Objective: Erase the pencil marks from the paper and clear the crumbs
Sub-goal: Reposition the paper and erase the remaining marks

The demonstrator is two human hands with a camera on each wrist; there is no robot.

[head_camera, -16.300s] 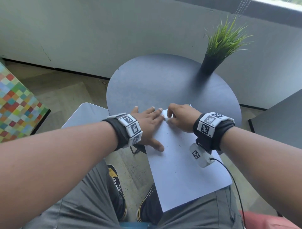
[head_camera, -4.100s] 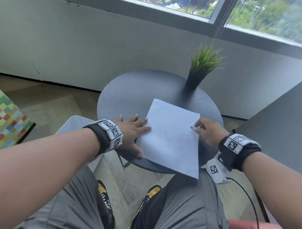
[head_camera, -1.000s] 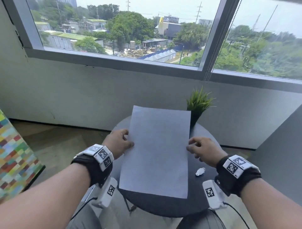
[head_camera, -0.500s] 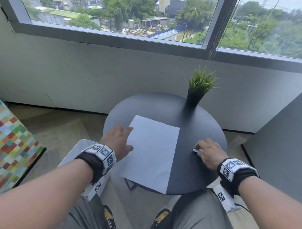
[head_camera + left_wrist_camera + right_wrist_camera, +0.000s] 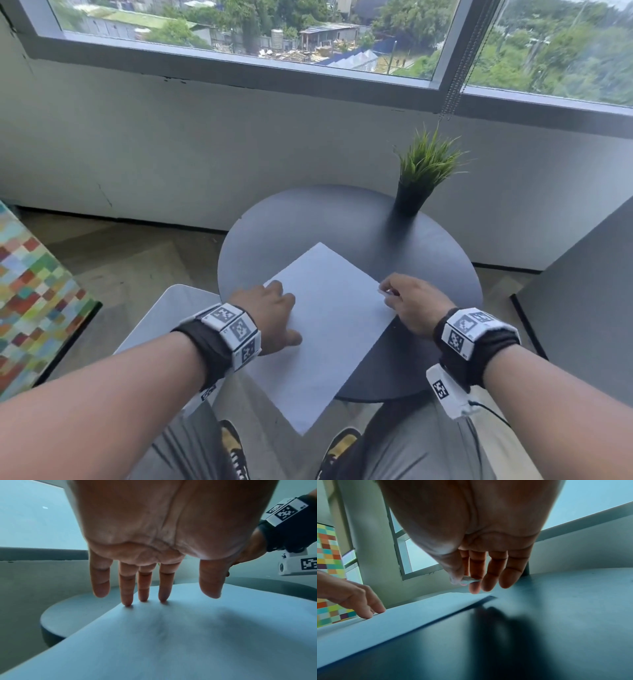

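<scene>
A white sheet of paper (image 5: 325, 329) lies askew on the round dark table (image 5: 349, 219), its near corner hanging over the table's front edge. My left hand (image 5: 270, 311) rests on the paper's left edge; in the left wrist view its straight fingertips (image 5: 144, 599) press the paper (image 5: 171, 642). My right hand (image 5: 411, 301) sits at the paper's right corner and pinches a small white eraser (image 5: 468, 579) between thumb and fingers, just above the paper's edge (image 5: 419, 608). No pencil marks or crumbs are plain on the sheet.
A potted green plant (image 5: 424, 171) stands at the table's back right. A white stool (image 5: 164, 318) is left of my knees, a colourful checkered panel (image 5: 30, 294) further left, a grey surface (image 5: 582, 291) on the right. The wall and window lie behind the table.
The paper was held up a second ago and now lies on the table. My left hand presses it flat; my right hand picked the eraser up off the table and moved to the paper's right corner.
</scene>
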